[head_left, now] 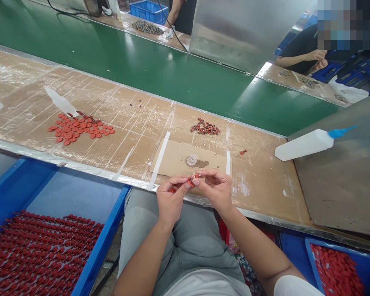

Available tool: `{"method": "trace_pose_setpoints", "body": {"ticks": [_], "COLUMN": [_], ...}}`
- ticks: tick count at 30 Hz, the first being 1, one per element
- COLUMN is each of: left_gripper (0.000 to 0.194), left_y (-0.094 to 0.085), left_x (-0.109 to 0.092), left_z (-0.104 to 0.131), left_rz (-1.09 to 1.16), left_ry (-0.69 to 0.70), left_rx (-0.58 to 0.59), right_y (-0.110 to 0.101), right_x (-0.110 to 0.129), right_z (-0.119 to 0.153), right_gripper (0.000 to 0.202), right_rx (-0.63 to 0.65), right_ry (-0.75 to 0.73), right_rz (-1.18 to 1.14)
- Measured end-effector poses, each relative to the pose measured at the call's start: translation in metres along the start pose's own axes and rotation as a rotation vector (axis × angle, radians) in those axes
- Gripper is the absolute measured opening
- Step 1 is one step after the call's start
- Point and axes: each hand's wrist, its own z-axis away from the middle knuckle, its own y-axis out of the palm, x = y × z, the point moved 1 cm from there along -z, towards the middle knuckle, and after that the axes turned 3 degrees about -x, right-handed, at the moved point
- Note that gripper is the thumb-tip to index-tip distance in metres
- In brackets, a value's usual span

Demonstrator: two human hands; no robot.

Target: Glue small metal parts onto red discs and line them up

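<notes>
My left hand [170, 202] pinches a small red part [190, 183] between thumb and fingertips. Another red piece [172, 190] shows under its curled fingers. Opposite it, my right hand [218, 191] closes thumb and fingers on a small red piece with a shiny tip [197, 176], against the left hand's part; whether they are joined I cannot make out. Just beyond the hands, a small clear cup [191, 160] stands on a taped cardboard sheet [169, 158] beside a dark wet stain. Farther back lies a pile of small red-and-black parts [205, 127], with one lone part [243, 152] to its right.
Red discs [70, 130] lie at left by a white pointed piece [60, 100]. A white blue-tipped bottle [305, 144] lies against a metal panel at right. Blue trays [100, 228] of red parts sit below the bench. Co-workers sit beyond the green belt [160, 68].
</notes>
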Motion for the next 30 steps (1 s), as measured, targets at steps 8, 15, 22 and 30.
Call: {"method": "trace_pose_setpoints", "body": {"ticks": [8, 15, 22, 30], "left_gripper": [0.012, 0.014, 0.013, 0.013], "left_y": [-0.001, -0.001, 0.002, 0.004], "left_x": [0.002, 0.002, 0.003, -0.001], "left_z": [0.000, 0.000, 0.001, 0.001], "left_rz": [-0.023, -0.009, -0.006, 0.054], "left_ry": [0.035, 0.032, -0.002, -0.155], "left_rx": [0.027, 0.063, 0.037, -0.039], "right_y": [-0.002, -0.007, -0.006, -0.039], "right_x": [0.000, -0.002, -0.002, -0.003], "right_z": [-0.001, 0.001, 0.005, -0.002], "right_gripper": [0.018, 0.017, 0.020, 0.024], "right_rx": [0.001, 0.026, -0.036, -0.281], "right_ry": [0.043, 0.061, 0.104, -0.008], "right_rz": [-0.032, -0.047, -0.071, -0.018]}}
